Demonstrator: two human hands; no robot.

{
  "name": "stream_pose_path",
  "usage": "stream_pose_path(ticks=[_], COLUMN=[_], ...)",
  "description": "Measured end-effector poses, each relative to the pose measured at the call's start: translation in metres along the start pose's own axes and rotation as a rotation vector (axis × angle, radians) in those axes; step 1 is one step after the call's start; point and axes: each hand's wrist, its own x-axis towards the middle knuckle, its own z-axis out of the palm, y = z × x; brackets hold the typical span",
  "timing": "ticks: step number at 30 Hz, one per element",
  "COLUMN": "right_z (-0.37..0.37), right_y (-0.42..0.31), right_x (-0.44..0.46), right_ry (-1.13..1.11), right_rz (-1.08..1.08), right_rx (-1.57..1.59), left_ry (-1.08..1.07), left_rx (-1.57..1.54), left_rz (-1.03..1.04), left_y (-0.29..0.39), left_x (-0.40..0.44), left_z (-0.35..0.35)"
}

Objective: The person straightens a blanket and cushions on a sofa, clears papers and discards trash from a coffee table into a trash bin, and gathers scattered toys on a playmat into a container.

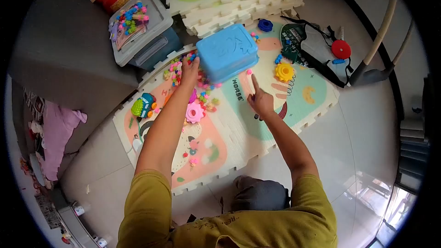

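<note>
A blue plastic tub (pixel 227 51) rests on the play mat, its embossed face upward. At its left side, my left hand (pixel 189 71) reaches among small colourful toy pieces (pixel 173 72), fingers apart; the fingertips are partly lost among the pieces. My right hand (pixel 261 101) is over the mat in front of the tub, index finger stretched out and the other fingers bent. That fingertip is close to a small pink piece (pixel 249 71). Nearest my left forearm lie a pink gear-shaped toy (pixel 195 112) and a green-and-blue toy vehicle (pixel 144 105).
The printed foam mat (pixel 239 140) has a yellow gear toy (pixel 285 71) and a dark blue one (pixel 265 25). Stacked mats (pixel 239 7) stand behind. A lidded storage box (pixel 158 48) is at the left. Right are a dark strapped bag (pixel 305 46) and curved chair legs (pixel 381 41).
</note>
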Motion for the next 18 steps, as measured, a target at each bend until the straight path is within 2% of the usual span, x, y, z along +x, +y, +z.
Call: stream_pose_path(ticks=[2,5,8,9,11,14,17,18], right_z=[-0.001,-0.003,0.013,0.017,0.011,0.015,0.017,0.018], right_y=[0.016,0.049,0.081,0.084,0.077,0.079,0.084,0.085], right_x=[0.019,0.037,0.029,0.026,0.025,0.028,0.032,0.032], right_ry=[0.133,0.216,0.315,0.336,0.259,0.251,0.244,0.237], right_rz=[0.083,0.155,-0.074,-0.168,-0.08,-0.075,-0.138,-0.141], right_rx=[0.105,0.282,0.165,0.125,0.142,0.124,0.098,0.088], left_ry=[0.025,0.04,0.051,0.097,0.193,0.122,0.2,0.173], left_rx=[-0.013,-0.166,-0.454,-0.49,-0.555,-0.371,-0.335,-0.36], left_rz=[-0.065,-0.319,-0.451,-0.435,-0.41,-0.16,-0.24,-0.323], left_y=[-0.005,-0.009,-0.041,-0.046,-0.057,-0.083,-0.099,-0.096], left_x=[0.017,0.02,0.04,0.046,0.054,0.081,0.106,0.11], left_z=[0.006,0.013,0.021,0.026,0.035,0.033,0.035,0.035])
